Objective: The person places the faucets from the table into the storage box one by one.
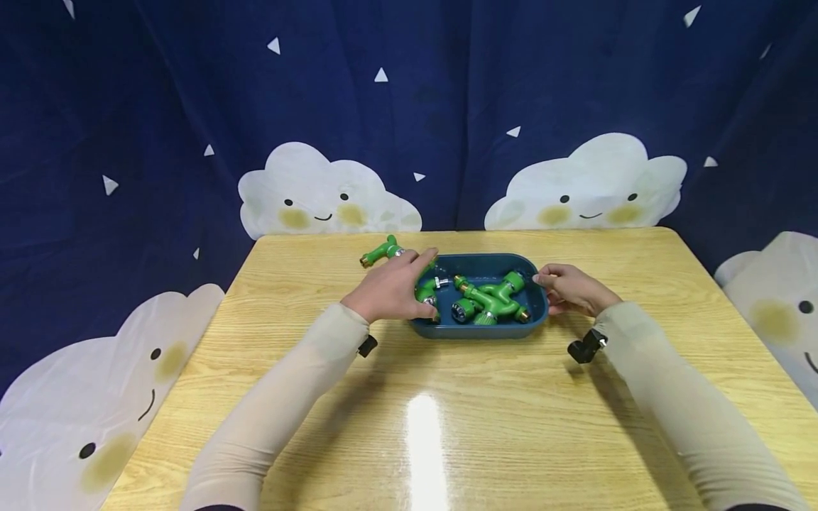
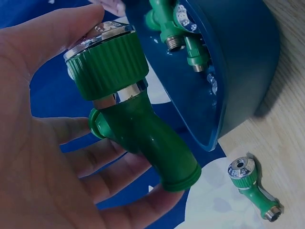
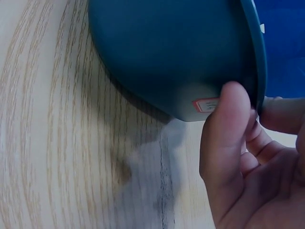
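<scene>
My left hand (image 1: 391,287) is over the left end of a dark blue plastic basin (image 1: 473,332). Between its thumb and fingers it holds a green tap (image 2: 152,131) with a ribbed round knob and a silver cap; the thumb lies at the cap, the other fingers behind the body. At the basin's right end, my right hand (image 1: 573,289) pinches the rim, its thumb outside on the wall, close to a small red-edged label (image 3: 206,105). Inside the basin lie several more green taps (image 1: 488,304) with brass-coloured threaded ends, heaped across one another.
Another green tap (image 1: 382,250) lies on the wooden table (image 1: 511,411) behind my left hand, beyond the basin's left end. A dark blue curtain (image 1: 441,106) with white triangles and smiling clouds hangs around the table's far and side edges.
</scene>
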